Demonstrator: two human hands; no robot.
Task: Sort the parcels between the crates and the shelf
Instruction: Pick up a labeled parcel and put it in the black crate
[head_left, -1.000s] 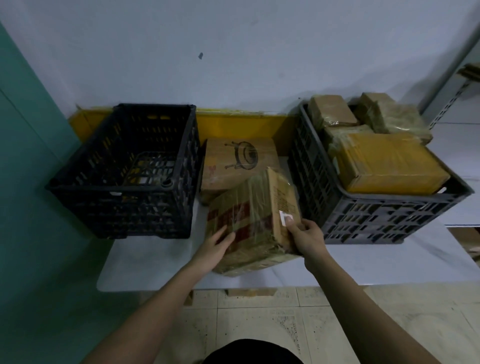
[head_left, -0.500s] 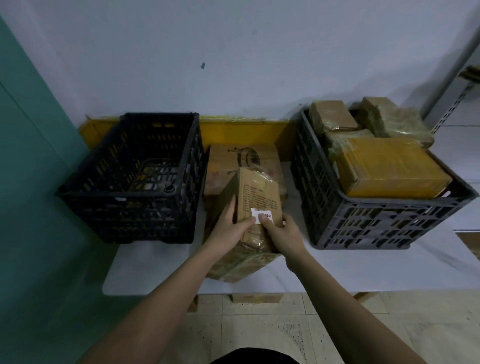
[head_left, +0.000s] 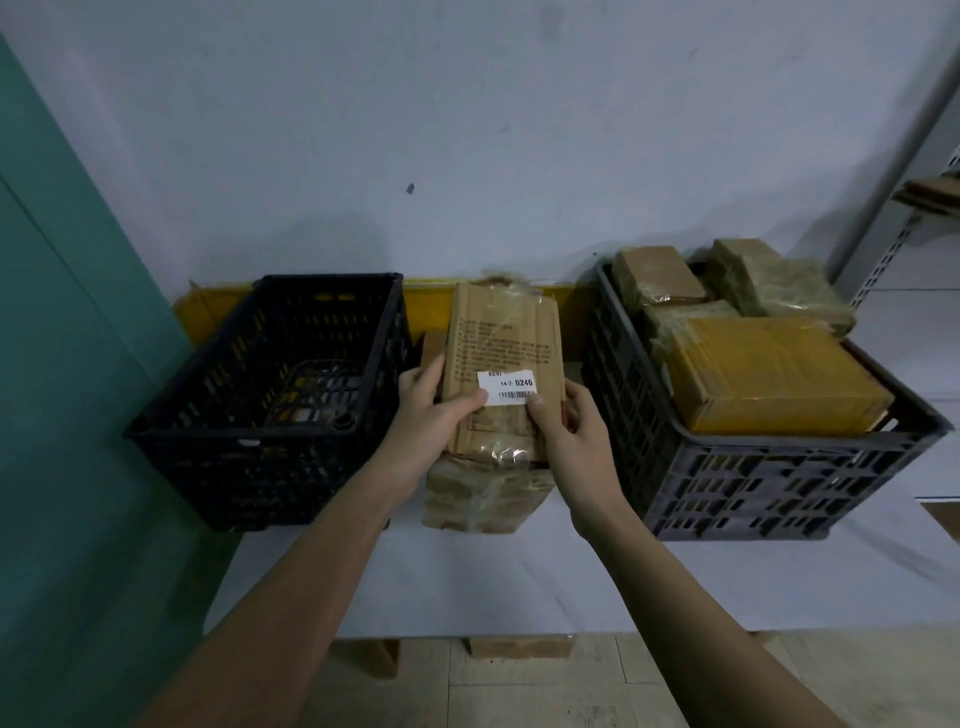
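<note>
Parcel between crates; hands gripping.

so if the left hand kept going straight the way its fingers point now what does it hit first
The left hand points up and right, and its fingers already rest on the held parcel, thumb at the white label. So it would probably meet the parcel first, though depth is unclear.
</note>
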